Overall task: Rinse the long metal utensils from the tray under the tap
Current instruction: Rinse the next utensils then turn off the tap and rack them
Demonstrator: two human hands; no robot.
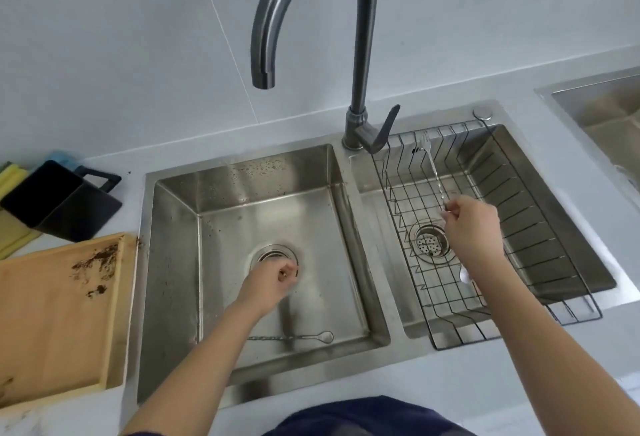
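Observation:
My right hand (472, 231) is shut on the end of a long metal fork (434, 172) with a twisted handle. The fork points away from me over the wire rack (519, 224) in the right basin, its tines near the rack's back edge. A spoon bowl (464, 274) shows in the rack just beside my right forearm. My left hand (273, 283) hangs in the left basin beside the drain (268, 255), fingers curled with nothing visible in them. A long twisted-handle spoon (294, 337) lies on the left basin floor near the front wall. The wooden tray (52, 314), smeared with brown crumbs, holds no utensils.
The dark gooseneck tap (265, 78) has its spout above the left basin, with no water visible; its lever (384, 130) stands between the basins. A black caddy (59, 203) and yellow cloths sit behind the tray. Another sink (606, 116) is at the far right.

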